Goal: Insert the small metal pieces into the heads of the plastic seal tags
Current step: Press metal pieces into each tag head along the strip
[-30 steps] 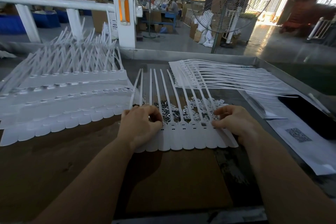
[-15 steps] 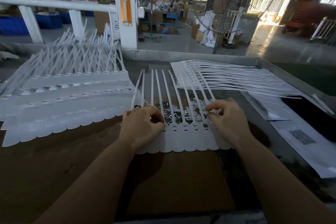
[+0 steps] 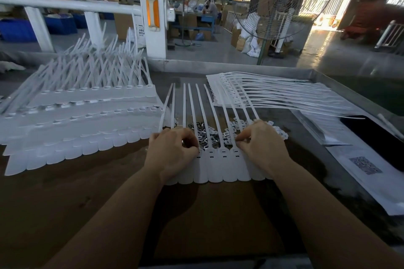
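Tags: strip flat on bench, tails pointing away.
Pieces: loose heap just behind the heads.
Left hand: grip curled at the left heads; contents hidden.
Right hand: fingertips pinched at a head slot.
Handling: tags light and floppy, judged best held at the heads; pieces tiny, stiff, likely slippery.

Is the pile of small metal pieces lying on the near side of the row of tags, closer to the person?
No, the metal pieces lie beyond the tag heads, under the straps, farther from the person.
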Available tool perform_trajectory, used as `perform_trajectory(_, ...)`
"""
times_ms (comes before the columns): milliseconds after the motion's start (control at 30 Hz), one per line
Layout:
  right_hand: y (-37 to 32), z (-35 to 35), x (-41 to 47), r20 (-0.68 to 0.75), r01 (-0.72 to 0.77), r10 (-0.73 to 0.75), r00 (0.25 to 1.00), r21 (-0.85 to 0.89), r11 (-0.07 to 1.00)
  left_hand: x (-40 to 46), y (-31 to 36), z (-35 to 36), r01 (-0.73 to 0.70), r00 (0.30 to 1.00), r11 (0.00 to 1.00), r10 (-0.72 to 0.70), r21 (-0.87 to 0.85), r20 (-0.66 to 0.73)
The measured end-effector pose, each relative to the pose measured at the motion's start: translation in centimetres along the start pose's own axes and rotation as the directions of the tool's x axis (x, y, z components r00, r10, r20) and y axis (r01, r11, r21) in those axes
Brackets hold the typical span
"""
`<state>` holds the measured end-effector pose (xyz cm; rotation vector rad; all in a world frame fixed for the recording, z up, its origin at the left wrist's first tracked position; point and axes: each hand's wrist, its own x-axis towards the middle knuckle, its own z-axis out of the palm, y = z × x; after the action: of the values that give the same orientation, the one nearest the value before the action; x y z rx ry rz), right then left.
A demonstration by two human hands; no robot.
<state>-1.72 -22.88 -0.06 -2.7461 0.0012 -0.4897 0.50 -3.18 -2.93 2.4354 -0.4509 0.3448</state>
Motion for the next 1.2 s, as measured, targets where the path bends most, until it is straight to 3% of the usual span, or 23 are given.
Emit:
perform_trajectory(200,0.0,0.1,0.0,-0.044,-0.035,0.039,0.998,0.086,0.996,-0.1,0.2,-0.3,0.005,1.000,1.000,-0.005,-0.011,-0.005)
perform_trajectory(367,0.9,-0.7,-0.7,-0.179,-0.071,0.110,0.978,0.210,0.975,-0.2,0.4,-0.4,-0.005,1.000,1.000,0.005,-0.015,-0.009)
perform_trajectory(633,4.1,-1.0,-1.7,-0.297,-0.142,0.202,0.933,0.211,0.967,-0.3,0.5,-0.5,-0.001,1.000,1.000,0.001,-0.015,-0.027)
perform_trajectory(833,5.0,-0.9,-2.2,-0.241,-0.199,0.310,0.920,0.395,0.897,-0.4,0.7,-0.4,0.011,0.999,1.000,-0.012,-0.011,-0.034)
perform_trajectory(1200,5.5,-1.0,-2.4,-0.210,-0.226,0.384,0.899,0.529,0.818,-0.3,0.9,-0.6,0.013,0.999,1.000,-0.014,-0.013,-0.031)
